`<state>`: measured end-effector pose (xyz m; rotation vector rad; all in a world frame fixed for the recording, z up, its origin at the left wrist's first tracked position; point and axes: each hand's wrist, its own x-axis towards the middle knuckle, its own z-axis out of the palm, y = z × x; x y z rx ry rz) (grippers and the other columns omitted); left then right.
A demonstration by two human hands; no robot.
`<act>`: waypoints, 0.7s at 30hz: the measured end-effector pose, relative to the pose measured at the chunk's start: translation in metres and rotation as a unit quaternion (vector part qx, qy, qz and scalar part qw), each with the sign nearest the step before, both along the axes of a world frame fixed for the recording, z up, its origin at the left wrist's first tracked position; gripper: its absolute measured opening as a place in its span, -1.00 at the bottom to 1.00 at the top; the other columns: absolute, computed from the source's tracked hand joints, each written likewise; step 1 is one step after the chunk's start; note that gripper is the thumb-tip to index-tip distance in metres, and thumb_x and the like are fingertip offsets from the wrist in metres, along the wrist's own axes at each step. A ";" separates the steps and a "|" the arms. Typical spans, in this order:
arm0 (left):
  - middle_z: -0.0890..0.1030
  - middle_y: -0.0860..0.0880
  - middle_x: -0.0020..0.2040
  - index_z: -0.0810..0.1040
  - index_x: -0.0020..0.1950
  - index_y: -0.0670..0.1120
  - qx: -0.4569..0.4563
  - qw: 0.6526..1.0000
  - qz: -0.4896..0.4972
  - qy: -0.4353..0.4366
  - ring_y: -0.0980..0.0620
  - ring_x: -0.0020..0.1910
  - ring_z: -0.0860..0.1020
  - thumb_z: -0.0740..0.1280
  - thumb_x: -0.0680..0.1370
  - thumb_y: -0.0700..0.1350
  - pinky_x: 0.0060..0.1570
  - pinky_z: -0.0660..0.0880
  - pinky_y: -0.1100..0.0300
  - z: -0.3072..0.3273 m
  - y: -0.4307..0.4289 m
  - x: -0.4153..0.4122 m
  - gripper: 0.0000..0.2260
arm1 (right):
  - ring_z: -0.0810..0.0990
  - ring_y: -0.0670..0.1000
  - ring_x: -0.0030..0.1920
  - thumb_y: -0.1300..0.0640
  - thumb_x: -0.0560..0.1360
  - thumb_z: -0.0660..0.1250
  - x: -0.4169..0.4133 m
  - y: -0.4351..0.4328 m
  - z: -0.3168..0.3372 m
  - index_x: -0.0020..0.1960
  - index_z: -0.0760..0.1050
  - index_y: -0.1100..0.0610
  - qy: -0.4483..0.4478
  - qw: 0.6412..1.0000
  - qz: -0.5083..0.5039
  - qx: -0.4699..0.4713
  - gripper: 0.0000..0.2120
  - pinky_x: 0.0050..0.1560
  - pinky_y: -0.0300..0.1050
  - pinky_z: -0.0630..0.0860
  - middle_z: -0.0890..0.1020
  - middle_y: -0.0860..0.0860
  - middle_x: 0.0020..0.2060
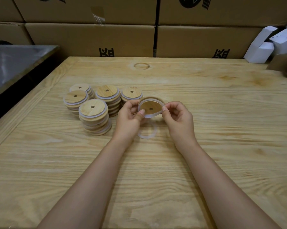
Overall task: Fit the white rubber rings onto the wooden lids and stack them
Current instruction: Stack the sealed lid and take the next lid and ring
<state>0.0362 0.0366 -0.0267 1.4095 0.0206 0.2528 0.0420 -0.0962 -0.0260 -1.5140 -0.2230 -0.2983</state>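
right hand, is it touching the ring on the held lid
Touching. The head view shows the right hand pinching the ring between thumb and fingertip at the right edge of the lid.

The round tan wooden lid (151,107) shows fine straight grain and a small dark centre hole, and is bordered by a milky white rubber ring (149,115); a loose white rubber ring (146,138), near translucent, reads pale against the wood beneath. The stacked round wooden lids (93,107) are the same honey tan, banded with white ring edges between layers. The pale yellow pine tabletop (205,129) carries long wavy brown grain and a darker circular stain (142,65); brown cardboard cartons (89,38) bear black print, alongside small white paper boxes (261,47) and a dull grey metal surface (15,63).
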 end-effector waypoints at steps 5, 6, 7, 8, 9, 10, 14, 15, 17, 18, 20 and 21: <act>0.65 -0.06 -0.11 0.41 0.00 -0.06 0.057 0.997 -0.043 -0.022 0.09 -0.15 0.63 0.29 0.54 -0.36 -0.05 0.59 0.08 -0.001 -0.003 -0.003 -0.79 | 0.52 -0.23 -0.26 0.30 0.52 0.29 0.001 0.000 -0.004 -0.14 0.40 0.00 -0.011 0.998 -0.058 -0.012 -0.78 -0.18 -0.32 0.45 0.53 -0.13 -0.25; 0.65 -0.06 -0.13 0.40 -0.01 -0.05 0.082 0.995 -0.045 -0.028 0.06 -0.15 0.62 0.32 0.52 -0.34 -0.02 0.56 0.04 -0.002 -0.004 -0.004 -0.79 | 0.53 -0.22 -0.25 0.29 0.53 0.28 0.002 -0.001 -0.004 -0.14 0.40 -0.02 -0.013 0.997 -0.069 -0.019 -0.78 -0.18 -0.31 0.46 0.53 -0.15 -0.26; 0.65 -0.06 -0.14 0.41 -0.02 -0.04 0.104 0.993 -0.041 -0.035 0.04 -0.15 0.61 0.34 0.52 -0.31 -0.02 0.55 0.02 -0.003 -0.004 -0.004 -0.79 | 0.53 -0.23 -0.25 0.27 0.53 0.28 0.002 -0.002 -0.004 -0.14 0.40 -0.04 -0.018 0.997 -0.074 -0.028 -0.78 -0.18 -0.32 0.46 0.54 -0.16 -0.26; 0.66 -0.05 -0.16 0.42 -0.01 -0.03 0.121 0.991 -0.032 -0.043 0.02 -0.15 0.61 0.35 0.52 -0.28 -0.04 0.54 0.03 -0.003 -0.004 -0.004 -0.81 | 0.54 -0.25 -0.24 0.27 0.53 0.28 0.002 -0.003 -0.004 -0.14 0.41 -0.04 -0.025 0.996 -0.073 -0.040 -0.78 -0.19 -0.34 0.46 0.54 -0.16 -0.26; 0.67 -0.04 -0.16 0.45 -0.01 0.00 0.132 0.990 -0.019 -0.050 0.02 -0.15 0.62 0.35 0.52 -0.24 -0.05 0.54 0.04 -0.004 -0.005 -0.004 -0.83 | 0.53 -0.26 -0.25 0.28 0.52 0.29 0.001 -0.003 -0.003 -0.14 0.41 -0.04 -0.033 0.996 -0.068 -0.053 -0.78 -0.20 -0.38 0.45 0.54 -0.16 -0.26; 0.67 -0.01 -0.16 0.47 0.00 0.04 0.142 0.988 -0.006 -0.057 0.04 -0.14 0.63 0.35 0.53 -0.21 -0.07 0.54 0.07 -0.004 -0.005 -0.004 -0.83 | 0.53 -0.28 -0.25 0.29 0.52 0.29 0.000 -0.002 -0.003 -0.14 0.42 -0.04 -0.041 0.995 -0.063 -0.067 -0.77 -0.21 -0.42 0.43 0.55 -0.16 -0.26; 0.64 0.12 -0.12 0.49 -0.03 0.12 0.167 0.983 0.010 -0.070 0.20 -0.10 0.61 0.33 0.54 -0.26 -0.02 0.53 0.19 -0.003 -0.005 -0.002 -0.76 | 0.58 -0.24 -0.21 0.28 0.51 0.32 0.000 -0.001 -0.004 -0.15 0.46 -0.03 -0.034 0.995 -0.068 -0.071 -0.78 -0.15 -0.37 0.48 0.59 -0.15 -0.24; 0.63 0.11 -0.11 0.49 -0.04 0.10 0.166 0.984 0.009 -0.069 0.18 -0.09 0.61 0.32 0.54 -0.28 0.00 0.53 0.17 -0.003 -0.004 -0.001 -0.75 | 0.59 -0.22 -0.19 0.29 0.51 0.33 0.000 -0.001 -0.005 -0.16 0.47 -0.03 -0.025 0.995 -0.072 -0.058 -0.78 -0.12 -0.33 0.51 0.61 -0.15 -0.24; 0.63 0.07 -0.10 0.50 -0.04 0.06 0.161 0.984 0.006 -0.071 0.13 -0.07 0.60 0.30 0.54 -0.31 0.03 0.53 0.13 -0.003 -0.004 -0.001 -0.76 | 0.62 -0.15 -0.16 0.30 0.50 0.34 0.001 0.000 -0.005 -0.19 0.49 0.00 -0.004 0.996 -0.075 -0.038 -0.78 -0.04 -0.19 0.56 0.63 -0.12 -0.23; 0.63 0.07 -0.10 0.50 -0.04 0.05 0.155 0.985 0.004 -0.071 0.12 -0.08 0.60 0.30 0.54 -0.32 0.03 0.53 0.10 -0.003 -0.004 -0.001 -0.76 | 0.63 -0.10 -0.14 0.31 0.50 0.34 0.001 0.001 -0.005 -0.19 0.49 0.01 0.008 0.997 -0.075 -0.028 -0.78 0.00 -0.09 0.57 0.64 -0.08 -0.22; 0.62 0.06 -0.10 0.50 -0.05 0.06 0.146 0.987 0.003 -0.071 0.12 -0.09 0.59 0.29 0.54 -0.33 0.03 0.52 0.05 -0.004 -0.004 0.000 -0.74 | 0.64 0.00 -0.13 0.32 0.50 0.33 0.002 0.002 -0.005 -0.21 0.48 0.03 0.031 0.997 -0.077 -0.005 -0.78 0.05 0.07 0.58 0.65 -0.01 -0.22; 0.62 0.07 -0.11 0.50 -0.05 0.07 0.145 0.987 0.004 -0.071 0.13 -0.09 0.59 0.29 0.54 -0.33 0.02 0.52 0.05 -0.004 -0.004 0.000 -0.73 | 0.64 0.03 -0.13 0.33 0.50 0.33 0.002 0.002 -0.005 -0.21 0.48 0.03 0.042 0.996 -0.079 0.006 -0.78 0.05 0.11 0.57 0.65 0.02 -0.22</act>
